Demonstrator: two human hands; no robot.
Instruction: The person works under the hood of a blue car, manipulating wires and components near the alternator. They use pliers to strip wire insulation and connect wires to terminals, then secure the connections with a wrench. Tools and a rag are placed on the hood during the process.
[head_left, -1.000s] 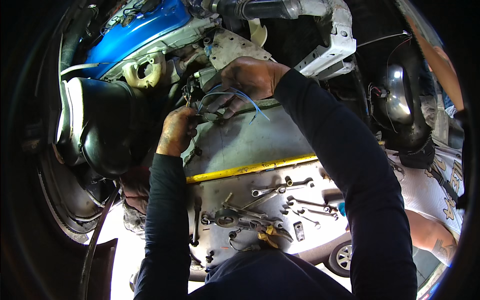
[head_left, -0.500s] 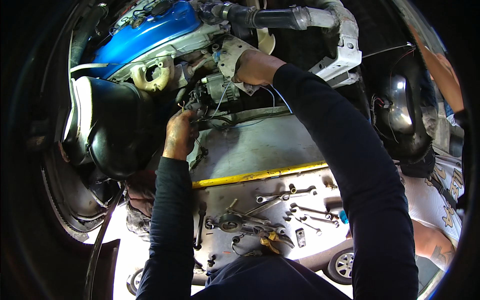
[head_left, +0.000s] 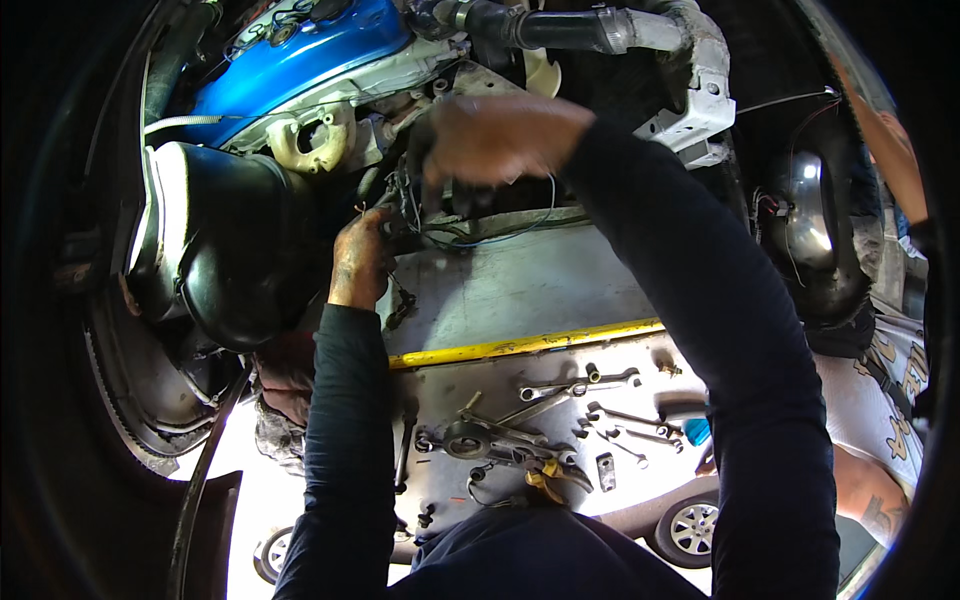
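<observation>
My left hand (head_left: 358,262) is closed low in the engine bay, with thin wire ends (head_left: 362,209) sticking up just above its fingers. A dark part (head_left: 402,238) lies against its fingertips, too dim to name. My right hand (head_left: 505,138) is smeared by motion in front of the engine, its fingers pointing left and down toward the left hand; what it holds, if anything, does not show. Behind it, the metal bracket plate (head_left: 482,80) is partly covered and the alternator is hidden. A thin blue wire (head_left: 540,222) loops below the right hand.
The blue valve cover (head_left: 300,62) and a pale manifold (head_left: 318,145) are at upper left. A yellow-edged metal panel (head_left: 500,350) crosses in front of me. Wrenches (head_left: 560,388), yellow-handled pliers (head_left: 548,478) and other tools lie nearer. Another person's arm (head_left: 870,495) is at right.
My right hand has left the bracket plate and moved down and left across the alternator. The blue wire's loop has shifted. My left hand stays nearly in place.
</observation>
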